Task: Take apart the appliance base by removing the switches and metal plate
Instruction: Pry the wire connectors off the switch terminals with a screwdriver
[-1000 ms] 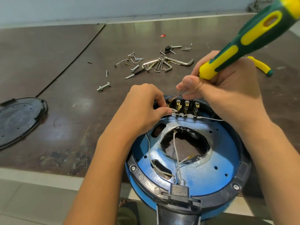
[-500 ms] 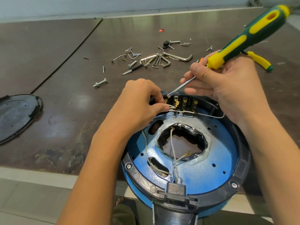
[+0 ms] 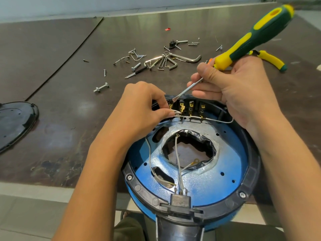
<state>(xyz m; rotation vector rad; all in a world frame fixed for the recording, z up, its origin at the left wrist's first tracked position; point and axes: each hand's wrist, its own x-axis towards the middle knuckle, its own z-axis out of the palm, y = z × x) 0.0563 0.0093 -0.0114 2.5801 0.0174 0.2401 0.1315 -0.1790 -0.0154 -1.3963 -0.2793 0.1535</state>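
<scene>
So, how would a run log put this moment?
left hand pinches white wires | right hand holds screwdriver | tip at leftmost switch terminal | switches not yet removed

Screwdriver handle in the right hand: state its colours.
The screwdriver handle is dark green with yellow patches; head view shows it best.

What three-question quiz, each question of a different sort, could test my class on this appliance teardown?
1. True or false: the right hand grips the screwdriver, with its tip at the switch terminals.
2. What does the left hand pinch? A) white wires B) a rag C) a battery
3. Which yellow-handled tool lies on the table beyond the right hand?
Key: 1 true; 2 A; 3 the pliers.
</scene>
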